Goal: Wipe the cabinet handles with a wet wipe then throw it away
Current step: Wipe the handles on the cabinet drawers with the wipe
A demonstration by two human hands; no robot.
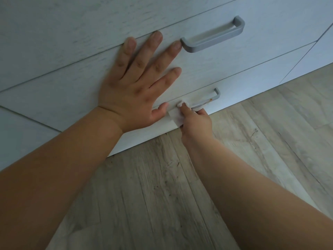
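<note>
The left hand (137, 83) lies spread flat on the drawer front (252, 56), its thumb just left of the wet wipe (175, 117). The right hand (195, 121) pinches the wet wipe onto the lower handle (217, 93), which runs left-right, parallel to the upper handle (214, 37).

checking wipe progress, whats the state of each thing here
left grip: open, flat on drawer front
right grip: pinching the wet wipe
wet wipe: crumpled, pressed on lower handle
lower handle: partly covered, brownish spot showing
upper handle: bare, no wipe on it
drawers: shut
</note>
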